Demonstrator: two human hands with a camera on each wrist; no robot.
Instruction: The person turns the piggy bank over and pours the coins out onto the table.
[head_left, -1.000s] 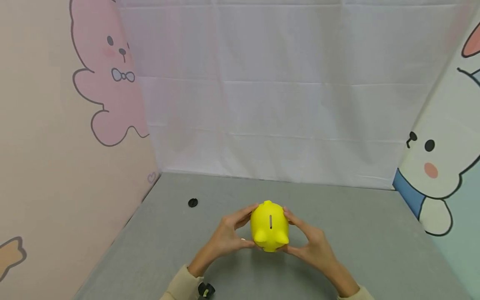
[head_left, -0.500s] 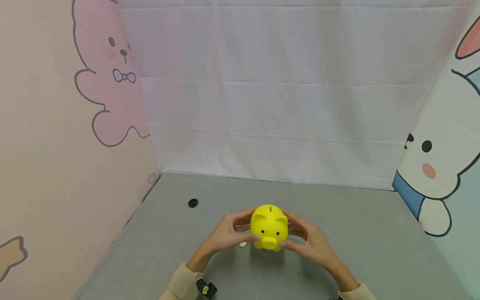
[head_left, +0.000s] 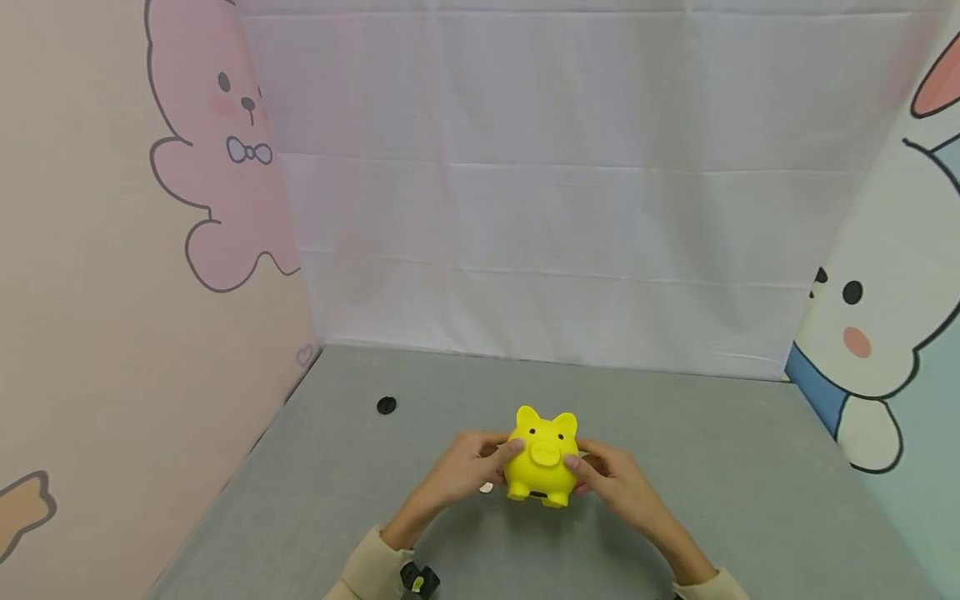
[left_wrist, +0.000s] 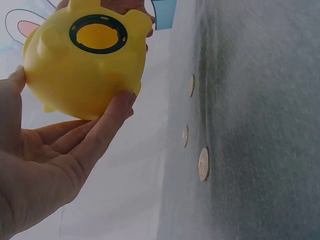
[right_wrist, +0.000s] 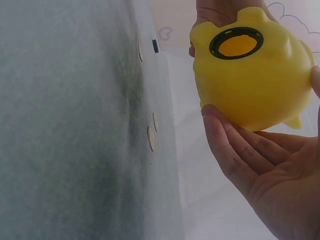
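Observation:
Both hands hold a yellow piggy bank (head_left: 542, 458) just above the grey table (head_left: 712, 467), its face and snout turned toward the head camera. My left hand (head_left: 480, 462) grips its left side and my right hand (head_left: 600, 471) grips its right side, thumbs beside the snout. In the left wrist view the bank (left_wrist: 75, 75) shows its underside with an open round hole (left_wrist: 98, 34) ringed in black; my fingers (left_wrist: 107, 122) curl under it. The right wrist view shows the same bank (right_wrist: 255, 85) and hole (right_wrist: 236, 43).
A small black plug (head_left: 386, 405) lies on the table at the far left. A coin (head_left: 486, 487) lies under my left hand; three coins (left_wrist: 204, 163) show in the left wrist view. Cartoon-printed fabric walls (head_left: 150, 250) close off the left, back and right.
The bank has been tipped in my hands: its coin slot faced the camera one second ago, now its face and snout do. Both hands stayed on its sides.

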